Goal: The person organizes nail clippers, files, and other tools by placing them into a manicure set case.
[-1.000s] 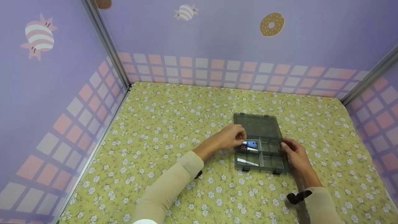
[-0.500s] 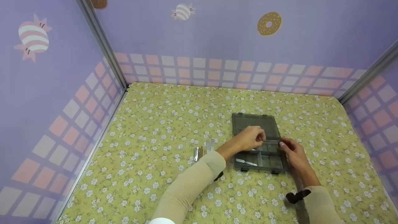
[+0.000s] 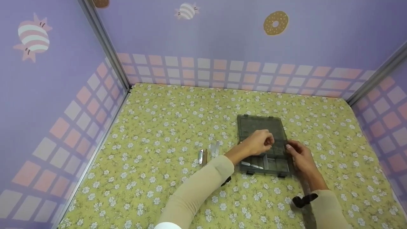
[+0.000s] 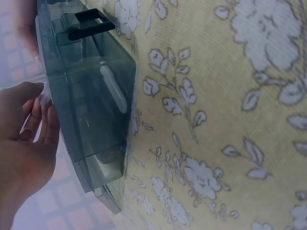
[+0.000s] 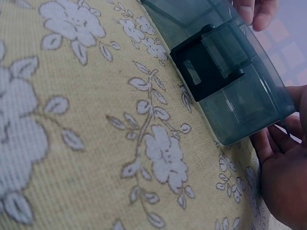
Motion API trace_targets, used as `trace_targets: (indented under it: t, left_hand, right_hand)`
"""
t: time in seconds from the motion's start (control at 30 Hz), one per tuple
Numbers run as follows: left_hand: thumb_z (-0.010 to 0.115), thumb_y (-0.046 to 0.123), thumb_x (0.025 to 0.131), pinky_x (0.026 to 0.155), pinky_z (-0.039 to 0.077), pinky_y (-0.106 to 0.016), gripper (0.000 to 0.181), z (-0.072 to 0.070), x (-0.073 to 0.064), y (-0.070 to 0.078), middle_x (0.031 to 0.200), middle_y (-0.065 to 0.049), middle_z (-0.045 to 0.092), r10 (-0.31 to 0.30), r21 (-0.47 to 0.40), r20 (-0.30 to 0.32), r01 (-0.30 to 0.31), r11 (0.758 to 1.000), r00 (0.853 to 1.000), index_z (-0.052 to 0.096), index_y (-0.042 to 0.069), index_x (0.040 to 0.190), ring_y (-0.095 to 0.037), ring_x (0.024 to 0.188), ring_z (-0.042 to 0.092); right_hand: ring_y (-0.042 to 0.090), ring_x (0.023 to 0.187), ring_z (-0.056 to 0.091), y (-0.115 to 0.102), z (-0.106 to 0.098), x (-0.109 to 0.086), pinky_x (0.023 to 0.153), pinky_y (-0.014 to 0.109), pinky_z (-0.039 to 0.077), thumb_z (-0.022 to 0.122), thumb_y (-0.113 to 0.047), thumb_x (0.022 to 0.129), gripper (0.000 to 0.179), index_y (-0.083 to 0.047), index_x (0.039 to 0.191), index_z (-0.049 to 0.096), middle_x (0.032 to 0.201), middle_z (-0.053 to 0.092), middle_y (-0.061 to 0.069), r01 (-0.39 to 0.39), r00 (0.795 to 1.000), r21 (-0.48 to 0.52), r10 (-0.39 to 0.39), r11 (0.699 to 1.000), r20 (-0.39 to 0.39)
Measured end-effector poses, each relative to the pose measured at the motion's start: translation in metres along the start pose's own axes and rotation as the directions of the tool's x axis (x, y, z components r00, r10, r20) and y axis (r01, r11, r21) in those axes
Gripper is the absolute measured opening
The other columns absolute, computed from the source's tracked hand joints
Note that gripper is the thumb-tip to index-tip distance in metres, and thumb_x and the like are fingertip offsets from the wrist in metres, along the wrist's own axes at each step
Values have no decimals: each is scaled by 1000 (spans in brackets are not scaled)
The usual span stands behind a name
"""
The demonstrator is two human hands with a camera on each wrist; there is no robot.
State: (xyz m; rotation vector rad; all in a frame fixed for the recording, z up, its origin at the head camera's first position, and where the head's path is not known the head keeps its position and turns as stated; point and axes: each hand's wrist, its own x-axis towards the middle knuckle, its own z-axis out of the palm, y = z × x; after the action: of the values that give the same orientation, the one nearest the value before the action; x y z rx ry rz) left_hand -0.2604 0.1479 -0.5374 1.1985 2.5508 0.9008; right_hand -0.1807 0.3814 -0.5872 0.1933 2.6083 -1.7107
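An open, smoky see-through compartment box (image 3: pixel 265 172) lies on the cloth, its lid (image 3: pixel 254 122) laid back behind it. My left hand (image 3: pixel 259 142) is over the back row of compartments, fingers curled. In the left wrist view that hand (image 4: pixel 29 148) pinches a thin whitish item (image 4: pixel 46 95) at the box's top edge; its kind cannot be made out. My right hand (image 3: pixel 303 160) grips the box's right edge, thumb on top; the right wrist view shows its fingers below the rim. A white flat pointed tool (image 3: pixel 251 165) lies in the front left compartment.
Left of the box lie a silver piece like a nail clipper (image 3: pixel 201 156), a brown strip (image 3: pixel 205 156) and two pale flat strips (image 3: pixel 217 149). Black latches (image 5: pixel 208 62) stick out at the box's front. Purple walls (image 3: pixel 203 35) enclose the flowered table (image 3: pixel 165 111).
My left hand moved right from the left compartments, with thin pale lines at its fingertips half a second ago. The left items came into view. My right hand stays on the box edge.
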Motion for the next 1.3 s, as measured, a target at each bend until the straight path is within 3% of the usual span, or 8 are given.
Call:
trace_targets:
  t: [0.3, 0.43, 0.6, 0.73, 1.0, 1.3]
  left_hand:
    - [72, 17, 104, 85, 50, -13, 21, -14, -9, -2, 114, 0, 63, 14, -21, 20, -14, 1000, 1000, 72, 8, 123, -11, 103, 65]
    - [72, 16, 103, 85, 50, -14, 24, -25, -20, -8, 116, -3, 64, 30, -30, 19, -30, 999, 999, 72, 6, 125, -14, 105, 65]
    - [74, 15, 102, 87, 51, -16, 26, -41, -37, -22, 116, -4, 64, 1, -41, 12, -1, 999, 1000, 72, 4, 125, -15, 105, 64]
    - [75, 15, 101, 90, 52, -19, 28, -57, -53, -36, 117, -5, 64, -42, -69, 8, 42, 997, 999, 72, 3, 126, -20, 109, 65]
    - [74, 17, 102, 98, 54, -31, 29, -83, -79, -64, 122, -8, 66, -112, -84, 3, 112, 990, 994, 71, 4, 128, -23, 114, 64]
    - [71, 9, 100, 107, 50, -41, 40, -90, -104, -94, 134, -10, 60, -148, -103, 77, 155, 982, 986, 64, 3, 139, -32, 129, 56]
  right_hand:
    - [19, 127, 56, -1, -5, -3, 93, 13, 48, 52, -40, 112, 63, 0, 159, 42, 154, 50, 23, -21, 1000, -4, 21, 1000, 7]
    - [29, 132, 52, -2, -9, -3, 91, 15, 47, 50, -40, 113, 63, 0, 161, 40, 153, 49, 24, -21, 999, -39, 22, 999, 36]
    - [34, 135, 49, -6, -12, -3, 91, 21, 49, 49, -38, 114, 62, -1, 162, 37, 155, 47, 24, -61, 996, -29, 63, 998, 67]
    - [33, 134, 51, -13, -15, -5, 90, 22, 51, 53, -40, 112, 64, -4, 163, 37, 155, 46, 24, -62, 994, 14, 60, 998, 96]
    - [22, 124, 56, -15, -21, -10, 89, 26, 55, 56, -22, 112, 55, 3, 158, 40, 153, 45, 27, -40, 989, 81, 28, 996, 145]
    - [16, 123, 58, -8, -22, -13, 94, 22, 55, 56, -21, 112, 55, 5, 158, 39, 152, 45, 28, -66, 985, 108, 47, 992, 165]
